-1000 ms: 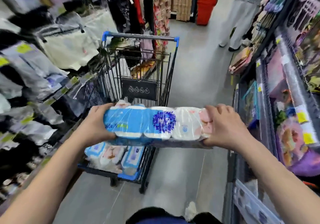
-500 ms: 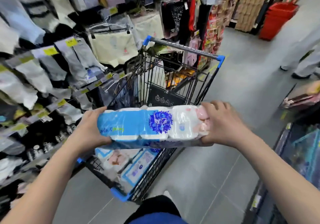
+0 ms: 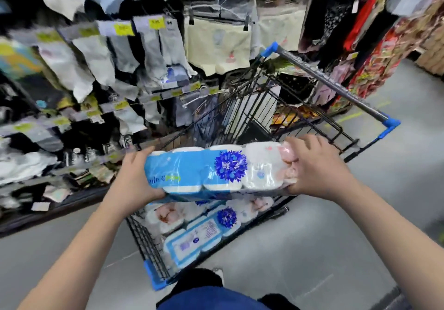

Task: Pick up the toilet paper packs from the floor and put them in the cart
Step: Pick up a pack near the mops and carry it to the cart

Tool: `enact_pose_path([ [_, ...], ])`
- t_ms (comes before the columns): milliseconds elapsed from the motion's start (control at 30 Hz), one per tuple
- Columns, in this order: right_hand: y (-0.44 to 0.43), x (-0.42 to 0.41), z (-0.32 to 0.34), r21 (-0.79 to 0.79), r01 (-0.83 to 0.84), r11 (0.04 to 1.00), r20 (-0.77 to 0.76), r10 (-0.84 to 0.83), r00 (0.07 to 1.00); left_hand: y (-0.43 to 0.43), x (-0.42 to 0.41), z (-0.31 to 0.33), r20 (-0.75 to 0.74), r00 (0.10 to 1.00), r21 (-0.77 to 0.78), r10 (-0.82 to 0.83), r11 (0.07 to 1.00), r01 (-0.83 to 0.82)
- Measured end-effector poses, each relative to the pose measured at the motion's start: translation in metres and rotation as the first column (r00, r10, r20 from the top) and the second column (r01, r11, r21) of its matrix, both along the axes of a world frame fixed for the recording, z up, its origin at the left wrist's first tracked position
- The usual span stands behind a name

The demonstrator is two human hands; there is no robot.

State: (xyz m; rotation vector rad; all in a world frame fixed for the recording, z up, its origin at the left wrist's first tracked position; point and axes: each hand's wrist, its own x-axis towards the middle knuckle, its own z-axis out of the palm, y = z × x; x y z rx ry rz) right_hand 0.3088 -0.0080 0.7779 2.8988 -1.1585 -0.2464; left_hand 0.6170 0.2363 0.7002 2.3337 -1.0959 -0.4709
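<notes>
Toilet paper pack [image 3: 211, 170], blue-white wrap, held level in air above cart [image 3: 149, 245] basket.
Left hand [image 3: 134, 177] clamped round pack's 9 o'clock end.
Right hand [image 3: 314, 165] clamped on its 3 o'clock end, fingers curled over top.
Hands apart, pack spanning between.
Other packs [image 3: 204, 228] lie in basket just beneath, toward 6 o'clock.
Cart handle [image 3: 324, 74], blue end caps, at 1–2 o'clock.
Sock display [image 3: 108, 52] at 10 o'clock.
Grey floor [image 3: 336, 237] at 4 o'clock.
</notes>
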Motion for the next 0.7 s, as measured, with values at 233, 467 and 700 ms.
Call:
enact_pose_path([
  [233,-0.039,0.022,-0.056,0.078,-0.179,0.981,-0.100,0.186,0.977,0.023,-0.038,-0.036,-0.090,0.975,0.096,0.201,0.977,-0.193],
  [467,-0.069,0.024,-0.130,0.166,-0.361,0.918,-0.088,0.378,0.922,0.040,-0.094,-0.066,-0.166,0.904,0.259,0.394,0.902,-0.346],
  [700,-0.093,0.024,-0.174,0.264,-0.368,0.892,-0.146,0.414,0.898,0.021,-0.134,-0.087,-0.158,0.844,0.357,0.513,0.827,-0.435],
])
